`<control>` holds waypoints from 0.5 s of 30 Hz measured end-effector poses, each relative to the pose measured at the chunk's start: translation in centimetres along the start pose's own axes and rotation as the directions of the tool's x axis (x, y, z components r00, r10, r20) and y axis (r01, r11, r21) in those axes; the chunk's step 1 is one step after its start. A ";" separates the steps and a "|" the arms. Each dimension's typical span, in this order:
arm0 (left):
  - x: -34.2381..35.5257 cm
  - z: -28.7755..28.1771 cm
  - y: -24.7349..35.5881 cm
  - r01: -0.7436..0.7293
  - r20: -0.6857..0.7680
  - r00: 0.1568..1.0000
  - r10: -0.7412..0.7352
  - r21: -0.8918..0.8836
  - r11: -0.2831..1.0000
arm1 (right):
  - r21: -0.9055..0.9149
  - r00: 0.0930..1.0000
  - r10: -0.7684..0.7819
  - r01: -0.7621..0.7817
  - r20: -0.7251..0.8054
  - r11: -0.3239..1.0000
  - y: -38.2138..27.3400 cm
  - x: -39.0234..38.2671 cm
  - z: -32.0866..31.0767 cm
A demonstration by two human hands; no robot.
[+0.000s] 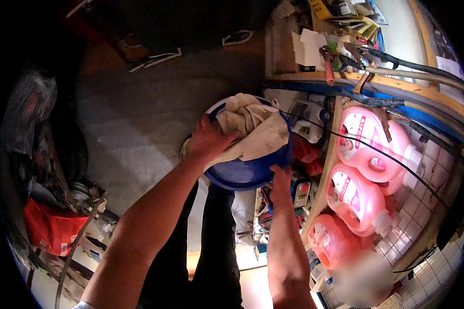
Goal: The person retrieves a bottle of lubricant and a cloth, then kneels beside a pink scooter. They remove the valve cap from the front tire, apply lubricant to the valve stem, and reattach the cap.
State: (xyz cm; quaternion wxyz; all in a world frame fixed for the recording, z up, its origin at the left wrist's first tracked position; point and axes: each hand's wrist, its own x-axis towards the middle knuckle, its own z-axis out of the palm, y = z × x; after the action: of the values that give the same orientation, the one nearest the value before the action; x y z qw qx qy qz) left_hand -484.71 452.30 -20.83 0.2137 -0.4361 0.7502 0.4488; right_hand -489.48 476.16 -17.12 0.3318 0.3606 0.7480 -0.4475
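A round blue basin (237,175) is held up in front of my legs, with a crumpled beige cloth (260,136) heaped in it and hanging over its left edge. My left hand (210,140) lies on the cloth at the left of the basin, its fingers curled into the folds. At the basin's near right rim, my right hand (280,181) is closed round the edge, thumb up; its other fingers are partly hidden. Under the cloth the inside of the basin is mostly covered.
Large pink bottles (363,139) stand in a row on the right, beside white tiles. A black cable (366,140) crosses over them. Cluttered wooden shelving (288,51) rises at the far right. A white jug (309,121) stands past the basin. A red bag (54,226) lies left.
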 end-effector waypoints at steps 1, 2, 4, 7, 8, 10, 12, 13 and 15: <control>0.4 -0.4 0.0 0.010 0.031 0.999 -0.008 -0.066 0.998 | 0.065 1.000 0.014 -0.012 -0.020 0.998 -0.5 -0.6 0.2; 0.5 -0.6 0.1 0.016 0.042 0.999 -0.013 -0.088 0.996 | 0.063 0.997 -0.058 0.060 -0.048 0.996 2.0 1.5 -0.8; 0.5 -1.2 1.0 0.010 0.059 0.998 -0.002 -0.138 0.990 | 0.094 0.984 -0.136 0.147 -0.114 0.985 6.4 5.4 -2.6; -0.2 -3.0 1.9 0.096 0.126 0.990 -0.069 -0.227 0.969 | 0.231 0.984 0.078 -0.039 -0.161 0.972 0.9 0.2 -1.0; -0.8 -3.6 3.0 0.083 0.117 0.992 -0.052 -0.274 0.958 | 0.240 0.988 0.021 0.016 -0.151 0.971 1.1 -0.2 -1.8; -2.3 -4.2 2.9 0.117 0.093 0.992 -0.088 -0.364 0.924 | 0.230 0.984 -0.134 0.158 -0.116 0.960 3.2 -0.8 -2.5; -4.3 -4.7 3.7 0.097 0.053 0.995 -0.084 -0.368 0.925 | 0.369 0.989 -0.146 0.149 -0.036 0.917 4.8 -1.4 -3.1; -5.2 -5.7 3.1 0.078 0.009 0.997 -0.081 -0.400 0.913 | 0.463 0.994 -0.091 0.050 0.066 0.885 4.5 -1.7 -2.6; -5.9 -6.9 0.7 0.150 -0.040 0.986 -0.165 -0.253 0.956 | 0.139 0.998 -0.060 0.056 0.023 0.989 4.0 -4.5 -1.9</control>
State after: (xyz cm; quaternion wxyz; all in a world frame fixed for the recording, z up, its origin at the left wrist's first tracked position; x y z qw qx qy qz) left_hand -481.68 449.23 -12.76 0.1693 -0.5311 0.6569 0.5076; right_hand -484.17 478.16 -14.46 0.3029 0.3549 0.7210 -0.5123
